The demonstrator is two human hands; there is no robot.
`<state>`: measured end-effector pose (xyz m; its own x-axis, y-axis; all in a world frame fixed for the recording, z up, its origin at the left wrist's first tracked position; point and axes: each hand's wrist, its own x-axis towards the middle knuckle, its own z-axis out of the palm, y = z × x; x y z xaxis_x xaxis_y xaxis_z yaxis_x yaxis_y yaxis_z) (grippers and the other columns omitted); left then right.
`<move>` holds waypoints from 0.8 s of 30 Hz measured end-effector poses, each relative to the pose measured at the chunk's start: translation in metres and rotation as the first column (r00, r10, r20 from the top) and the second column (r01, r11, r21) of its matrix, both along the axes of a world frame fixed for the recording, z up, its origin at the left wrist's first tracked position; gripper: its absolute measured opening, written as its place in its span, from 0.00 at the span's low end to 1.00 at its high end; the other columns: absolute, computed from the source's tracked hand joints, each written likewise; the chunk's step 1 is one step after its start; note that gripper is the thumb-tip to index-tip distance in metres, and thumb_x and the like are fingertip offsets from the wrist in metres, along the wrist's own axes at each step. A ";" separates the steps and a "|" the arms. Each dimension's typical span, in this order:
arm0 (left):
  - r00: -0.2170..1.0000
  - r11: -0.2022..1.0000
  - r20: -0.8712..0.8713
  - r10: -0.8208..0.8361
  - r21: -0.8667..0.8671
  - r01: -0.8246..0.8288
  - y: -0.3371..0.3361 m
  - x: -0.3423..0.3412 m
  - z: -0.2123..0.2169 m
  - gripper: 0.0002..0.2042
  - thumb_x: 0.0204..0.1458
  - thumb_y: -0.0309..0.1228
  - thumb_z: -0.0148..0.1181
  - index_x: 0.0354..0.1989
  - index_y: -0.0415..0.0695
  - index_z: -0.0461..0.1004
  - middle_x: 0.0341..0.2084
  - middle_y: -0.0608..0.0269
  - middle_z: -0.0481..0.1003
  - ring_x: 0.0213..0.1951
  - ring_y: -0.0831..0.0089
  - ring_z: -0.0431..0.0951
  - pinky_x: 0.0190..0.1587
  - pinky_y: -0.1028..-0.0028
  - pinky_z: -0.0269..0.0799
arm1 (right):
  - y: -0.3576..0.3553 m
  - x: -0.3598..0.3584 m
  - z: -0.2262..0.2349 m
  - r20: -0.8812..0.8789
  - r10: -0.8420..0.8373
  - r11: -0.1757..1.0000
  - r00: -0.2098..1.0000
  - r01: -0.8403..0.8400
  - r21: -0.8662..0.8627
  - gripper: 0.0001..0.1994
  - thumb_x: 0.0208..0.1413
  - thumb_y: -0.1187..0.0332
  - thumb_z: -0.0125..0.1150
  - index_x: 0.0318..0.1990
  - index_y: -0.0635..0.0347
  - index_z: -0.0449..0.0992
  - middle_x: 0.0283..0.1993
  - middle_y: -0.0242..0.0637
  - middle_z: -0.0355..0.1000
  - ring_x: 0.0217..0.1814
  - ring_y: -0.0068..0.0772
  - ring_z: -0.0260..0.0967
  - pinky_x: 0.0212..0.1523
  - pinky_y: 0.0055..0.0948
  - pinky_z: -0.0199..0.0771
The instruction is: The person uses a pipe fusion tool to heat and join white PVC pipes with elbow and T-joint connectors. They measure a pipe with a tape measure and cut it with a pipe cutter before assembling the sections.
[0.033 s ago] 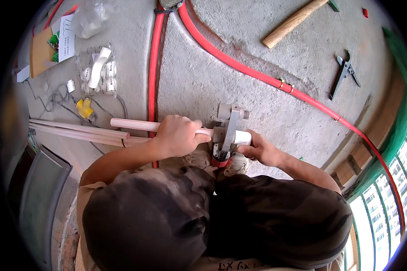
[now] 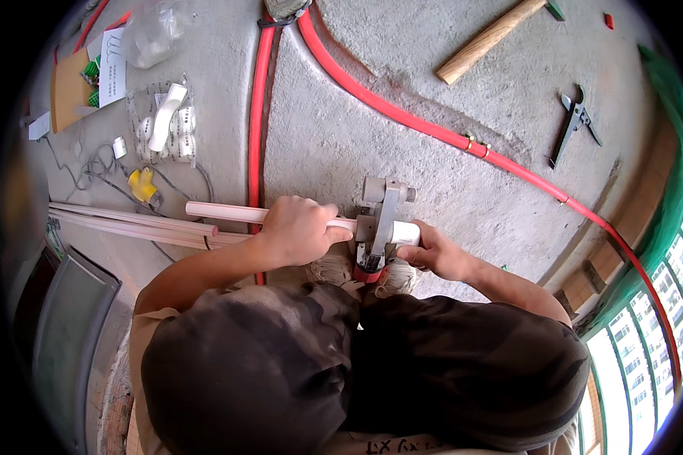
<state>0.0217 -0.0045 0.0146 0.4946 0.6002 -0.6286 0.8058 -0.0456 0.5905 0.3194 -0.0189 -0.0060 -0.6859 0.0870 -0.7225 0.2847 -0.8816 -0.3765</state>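
Note:
My left hand [image 2: 300,231] is closed around a pale pink-white plastic pipe [image 2: 224,212], whose right end meets the heating head of a pipe fusion welder [image 2: 385,224]. From the other side, my right hand [image 2: 440,252] grips a short white pipe fitting [image 2: 406,233] against the same head, in line with the pipe. The welder stands between my feet, its red lower part [image 2: 369,274] toward me. A larger grey round die [image 2: 375,189] sits on its far side. The contact faces inside the pipe and fitting are hidden.
More pipes [image 2: 136,220] lie at left beside a yellow plug [image 2: 141,186] and its cord. Bagged white fittings [image 2: 171,121] and an opened box [image 2: 72,87] are beyond. Red conduit [image 2: 402,117] crosses the concrete. A hammer [image 2: 489,42] and pipe cutters [image 2: 573,125] lie far right.
The view has shifted very slightly. Both hands keep their grip, and the pipe and fitting stay at the welder.

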 end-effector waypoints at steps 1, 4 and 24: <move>1.000 1.000 -0.004 -0.015 0.002 0.015 0.000 0.000 0.000 0.23 0.53 0.51 0.63 0.22 0.40 0.75 0.17 0.46 0.75 0.25 0.46 0.78 0.29 0.52 0.71 | -0.003 0.000 -0.001 0.016 -0.005 1.000 1.000 0.005 -0.001 0.21 0.65 0.57 0.61 0.52 0.64 0.63 0.32 0.27 0.62 0.31 0.18 0.56 0.29 0.24 0.61; 0.999 0.999 -0.009 -0.036 0.000 0.036 0.003 -0.001 0.000 0.23 0.52 0.51 0.64 0.23 0.40 0.75 0.18 0.46 0.76 0.25 0.45 0.78 0.30 0.52 0.71 | -0.003 -0.001 0.001 0.033 -0.037 0.999 0.999 0.037 -0.003 0.19 0.65 0.57 0.60 0.52 0.62 0.64 0.30 0.27 0.62 0.29 0.18 0.55 0.29 0.24 0.60; 0.994 0.956 0.108 -0.019 0.294 -0.014 -0.018 -0.016 -0.004 0.17 0.51 0.44 0.65 0.27 0.42 0.71 0.24 0.56 0.74 0.30 0.54 0.78 0.31 0.58 0.71 | 0.006 -0.004 0.004 0.143 -0.063 0.982 0.988 0.036 0.183 0.18 0.63 0.58 0.64 0.49 0.65 0.77 0.30 0.27 0.69 0.30 0.18 0.63 0.29 0.25 0.66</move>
<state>0.0061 -0.0221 0.0104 0.5517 0.7491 -0.3668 0.7371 -0.2321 0.6346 0.3151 -0.0133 -0.0017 -0.5642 0.2554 -0.7851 0.3065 -0.8182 -0.4865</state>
